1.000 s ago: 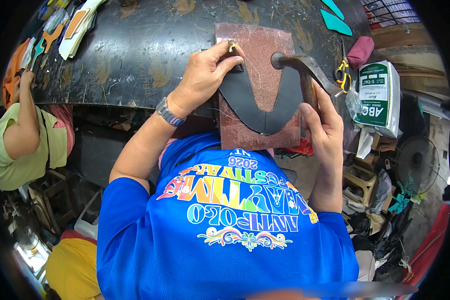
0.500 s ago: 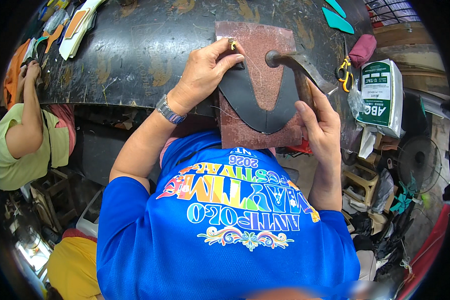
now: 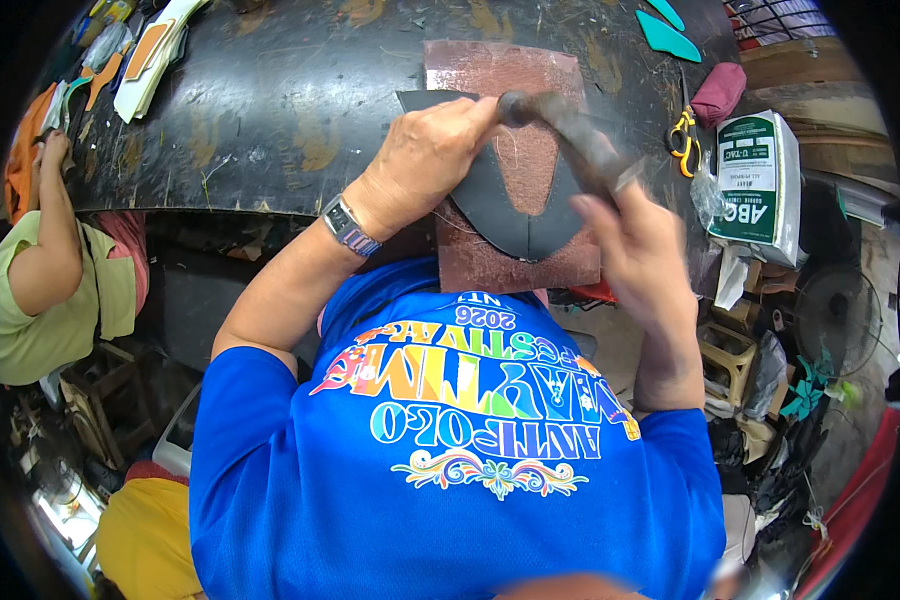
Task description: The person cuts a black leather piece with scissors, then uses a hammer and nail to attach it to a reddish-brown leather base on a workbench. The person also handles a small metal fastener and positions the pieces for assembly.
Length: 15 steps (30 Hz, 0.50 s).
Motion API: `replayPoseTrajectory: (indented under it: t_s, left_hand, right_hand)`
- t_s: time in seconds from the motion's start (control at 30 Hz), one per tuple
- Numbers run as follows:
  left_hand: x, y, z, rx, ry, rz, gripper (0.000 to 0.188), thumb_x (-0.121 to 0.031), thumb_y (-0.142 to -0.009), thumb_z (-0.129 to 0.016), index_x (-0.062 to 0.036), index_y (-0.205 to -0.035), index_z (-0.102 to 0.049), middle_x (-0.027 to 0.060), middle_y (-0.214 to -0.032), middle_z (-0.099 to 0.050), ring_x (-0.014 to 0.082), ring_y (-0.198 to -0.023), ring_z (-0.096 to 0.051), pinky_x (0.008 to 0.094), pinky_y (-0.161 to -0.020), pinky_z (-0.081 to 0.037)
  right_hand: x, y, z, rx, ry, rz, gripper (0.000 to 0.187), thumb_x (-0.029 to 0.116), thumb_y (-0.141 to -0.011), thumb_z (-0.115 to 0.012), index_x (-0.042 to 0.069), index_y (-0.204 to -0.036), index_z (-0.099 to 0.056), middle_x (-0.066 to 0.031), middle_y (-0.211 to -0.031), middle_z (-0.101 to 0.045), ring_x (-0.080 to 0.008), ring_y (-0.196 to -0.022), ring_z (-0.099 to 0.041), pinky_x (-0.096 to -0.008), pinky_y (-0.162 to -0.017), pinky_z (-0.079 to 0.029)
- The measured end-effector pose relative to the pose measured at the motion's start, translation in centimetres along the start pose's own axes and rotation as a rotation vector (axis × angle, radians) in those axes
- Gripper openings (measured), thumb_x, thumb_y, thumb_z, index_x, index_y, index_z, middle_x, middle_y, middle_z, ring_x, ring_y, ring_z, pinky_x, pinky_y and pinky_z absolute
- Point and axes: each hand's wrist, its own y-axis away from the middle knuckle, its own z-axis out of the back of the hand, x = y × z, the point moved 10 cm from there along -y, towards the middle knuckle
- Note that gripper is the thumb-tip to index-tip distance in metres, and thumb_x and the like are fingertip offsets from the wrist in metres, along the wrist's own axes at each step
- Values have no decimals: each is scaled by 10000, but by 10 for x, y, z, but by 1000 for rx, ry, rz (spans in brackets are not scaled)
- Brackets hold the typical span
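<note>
A black U-shaped shoe upper (image 3: pixel 517 237) lies on a reddish-brown board (image 3: pixel 470 272), its rounded end toward me. One strip of it passes under my left hand (image 3: pixel 428 145), whose fingers are closed on that strip near its inner edge; the fingertips are partly hidden. In my right hand (image 3: pixel 642 235), blurred by motion, is a hammer (image 3: pixel 580 135) gripped by its handle. The round hammer face is down beside my left fingertips, and I cannot tell whether it touches the upper.
The board rests at the near edge of a dark worktable (image 3: pixel 300 110). To the right are yellow-handled scissors (image 3: pixel 684 143), a maroon pouch (image 3: pixel 720 94) and a green-and-white package (image 3: pixel 755 185). Teal pieces (image 3: pixel 667 38) lie at the back. Another person (image 3: pixel 55 275) works at left.
The hammer head has moved left and down to my left fingertips. My left hand has shifted slightly and turned over the upper's strip; the small yellow-marked thing at its fingertips is now hidden.
</note>
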Motion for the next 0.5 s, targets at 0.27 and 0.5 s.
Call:
replayPoseTrajectory:
  t_s: [0.27, 0.5]
  left_hand:
    - [41, 3, 0, -24, 594, 286, 129, -94, -991, -606, -12, -1082, -647, 53, -903, -710, 93, -849, -673, 250, -791, -552]
    - [35, 5, 2, -19, 556, 259, 145, -93, -969, -635, -11, -1087, -659, 60, -923, -719, 109, -857, -681, 252, -787, -545]
  right_hand:
    - [-32, 13, -3, 14, -264, -277, 473, 120, -966, -655, 14, -1408, -523, 9, -857, -623, -40, -715, -493, -209, -636, -420]
    - [-38, 13, -13, 0, -253, -190, 492, 157, -989, -627, 26, -1445, -496, 42, -834, -581, -1, -645, -427, -163, -530, -309]
